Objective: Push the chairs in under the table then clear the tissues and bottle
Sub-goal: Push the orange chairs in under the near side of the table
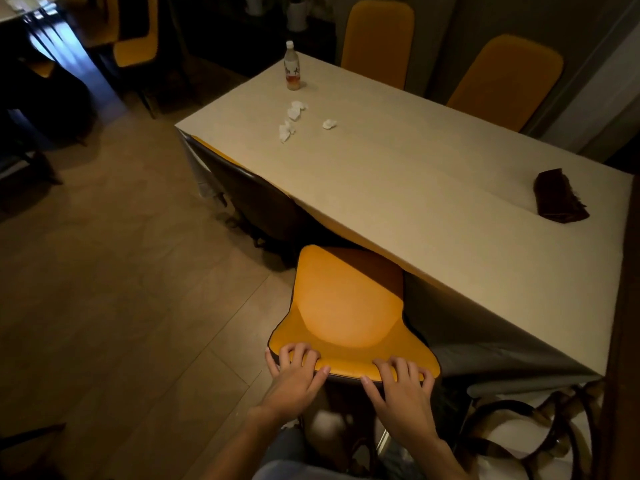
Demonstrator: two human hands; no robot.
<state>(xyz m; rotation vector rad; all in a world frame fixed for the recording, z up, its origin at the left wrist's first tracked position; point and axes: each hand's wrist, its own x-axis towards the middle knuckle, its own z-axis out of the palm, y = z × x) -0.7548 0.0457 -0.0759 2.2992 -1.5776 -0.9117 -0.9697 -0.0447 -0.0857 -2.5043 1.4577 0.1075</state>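
An orange chair point(343, 306) stands at the near side of the cream table point(415, 188), its seat partly under the tabletop. My left hand point(298, 368) and my right hand point(401, 379) both grip the top edge of its backrest, fingers curled over it. Another chair point(249, 192), dark-backed, sits pushed in further along the same side. A bottle point(292, 67) with a white cap stands upright near the table's far corner. Three crumpled white tissues point(294, 119) lie close to it.
A dark folded cloth point(559, 197) lies on the table's right end. Two orange chairs point(377, 43) stand on the far side against the wall. A bag with dark straps point(519, 427) sits at the lower right. Open wooden floor point(121, 271) lies to the left.
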